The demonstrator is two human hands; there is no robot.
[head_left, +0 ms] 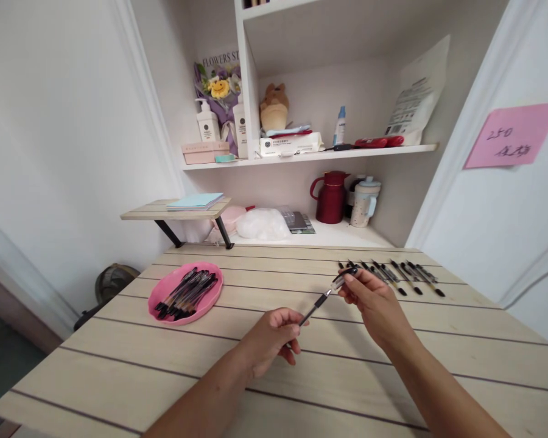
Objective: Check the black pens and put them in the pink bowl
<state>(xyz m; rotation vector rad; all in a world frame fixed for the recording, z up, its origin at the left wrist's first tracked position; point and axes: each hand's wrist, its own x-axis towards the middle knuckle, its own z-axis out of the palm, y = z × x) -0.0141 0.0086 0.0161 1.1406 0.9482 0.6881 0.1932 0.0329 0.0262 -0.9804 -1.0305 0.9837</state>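
Note:
My left hand (274, 337) pinches the lower end of a black pen (320, 301) above the middle of the wooden table (119, 371). My right hand (369, 298) grips the pen's upper end, where the clear barrel and black cap are, fingers closed round it. The pen slants up from left to right between both hands. A pink plate (159, 291) at the left holds several black pens (187, 293). Behind my right hand, several more pens (404, 277) lie in a row on the table.
A small wooden riser (173, 213) with a blue notebook stands at the table's back left. Shelves behind hold a red jug (331, 196), a speckled mug, bottles, a plush toy and flowers. A pink note (511, 135) sticks to the right wall.

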